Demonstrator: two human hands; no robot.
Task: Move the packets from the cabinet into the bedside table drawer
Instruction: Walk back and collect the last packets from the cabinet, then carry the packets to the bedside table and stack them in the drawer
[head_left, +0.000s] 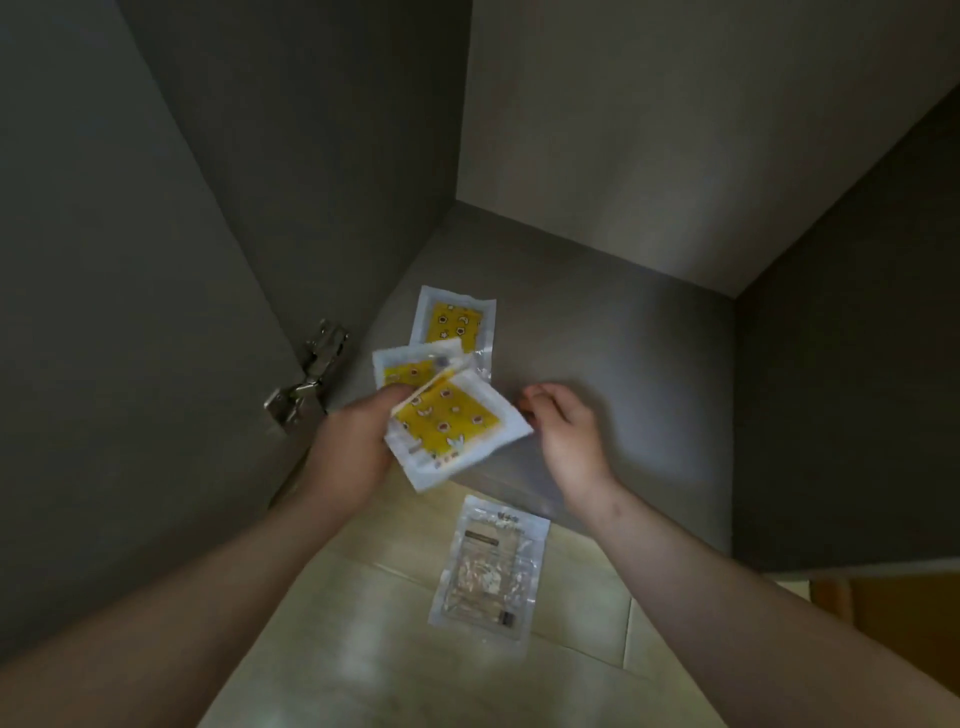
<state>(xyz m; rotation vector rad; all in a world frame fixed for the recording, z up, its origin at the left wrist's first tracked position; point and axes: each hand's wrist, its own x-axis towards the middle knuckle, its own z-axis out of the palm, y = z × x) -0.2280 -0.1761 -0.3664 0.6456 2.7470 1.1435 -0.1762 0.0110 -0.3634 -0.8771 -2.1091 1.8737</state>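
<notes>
My left hand (358, 441) grips two yellow-patterned packets with white borders, the front packet (457, 426) fanned over a rear packet (410, 366). A third yellow packet (457, 319) lies flat on the grey cabinet floor (597, 343) behind them. My right hand (563, 431) hovers just right of the held packets with its fingers loosely curled and nothing in it. A clear packet (488, 564) with pale contents lies on the tiled floor in front of the cabinet, below both hands.
The open cabinet door (130, 312) stands at the left with a metal hinge (309, 374). The cabinet's back wall (675, 130) and right wall (857, 364) close in the compartment. Beige floor tiles (363, 649) lie below. An orange-brown surface (893, 613) shows at the right edge.
</notes>
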